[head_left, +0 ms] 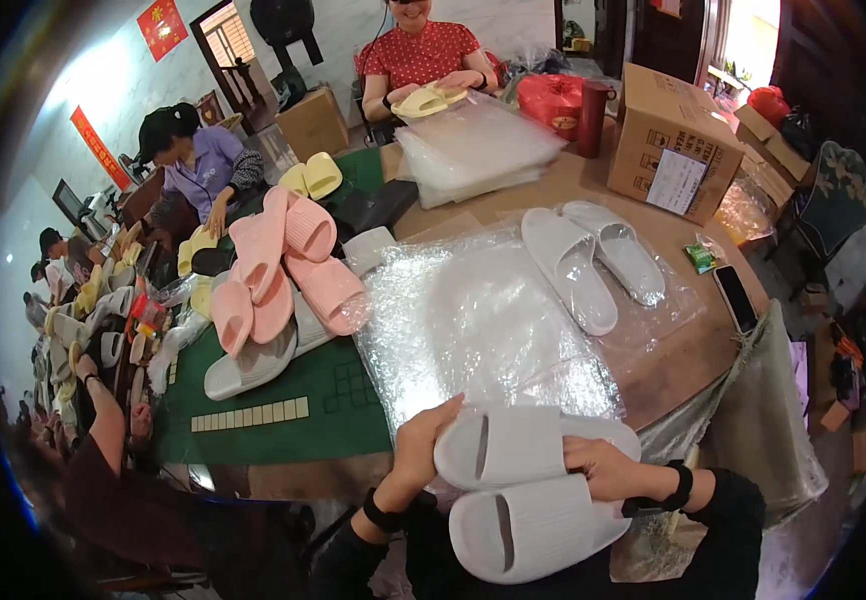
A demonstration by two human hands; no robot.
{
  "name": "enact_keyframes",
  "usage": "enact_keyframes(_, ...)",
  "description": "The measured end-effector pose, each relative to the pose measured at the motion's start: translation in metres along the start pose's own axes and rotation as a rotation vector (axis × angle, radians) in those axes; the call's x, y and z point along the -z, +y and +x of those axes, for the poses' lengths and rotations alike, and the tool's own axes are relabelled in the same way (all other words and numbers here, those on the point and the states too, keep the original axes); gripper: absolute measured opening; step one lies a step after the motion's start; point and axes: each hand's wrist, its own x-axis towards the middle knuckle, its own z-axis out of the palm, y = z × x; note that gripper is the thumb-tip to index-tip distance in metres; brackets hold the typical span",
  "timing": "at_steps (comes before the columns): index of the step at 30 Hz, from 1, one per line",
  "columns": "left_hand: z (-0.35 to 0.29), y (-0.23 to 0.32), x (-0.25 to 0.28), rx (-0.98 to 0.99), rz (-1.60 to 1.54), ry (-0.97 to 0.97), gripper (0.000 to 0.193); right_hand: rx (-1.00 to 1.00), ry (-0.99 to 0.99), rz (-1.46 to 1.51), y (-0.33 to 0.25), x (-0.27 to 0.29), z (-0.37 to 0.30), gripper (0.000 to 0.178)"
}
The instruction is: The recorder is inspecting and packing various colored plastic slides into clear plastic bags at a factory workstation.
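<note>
A pair of light grey slide slippers is held low in front of me, side by side with their straps up. My left hand (418, 452) is closed on the left end of the farther slipper (521, 443), its thumb along the edge. At the strap's right side, my right hand (601, 468) is closed on the pair, fingers partly hidden between the farther slipper and the nearer slipper (538, 528). Just beyond them lies a stack of clear plastic bags (493, 310). Another grey pair (585, 265) rests on clear plastic to the right.
Pink slippers (271, 252) are heaped on grey ones over a green mat (253, 430), with a row of cream tiles (250, 414). A phone (735, 298), carton (675, 145) and red flask (594, 118) stand or lie right. Co-workers handle yellow slippers (429, 100) across the table and leftward.
</note>
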Motion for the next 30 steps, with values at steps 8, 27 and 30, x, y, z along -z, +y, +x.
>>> enact_keyframes(8, -0.003, 0.047, 0.001, -0.026, 0.279, 0.023, 0.028, 0.032, 0.351, -0.755, 0.014, 0.008, -0.006, 0.034)
enact_keyframes(27, -0.034, 0.082, -0.030, -0.445, 0.590, 0.185, 0.038, 0.097, 0.881, -0.796, 0.008, -0.052, 0.038, 0.035)
enact_keyframes(30, -0.040, 0.087, -0.026, -0.458, 0.547, 0.175, 0.038, 0.104, 0.912, -0.811, 0.014, -0.053, 0.041, 0.034)
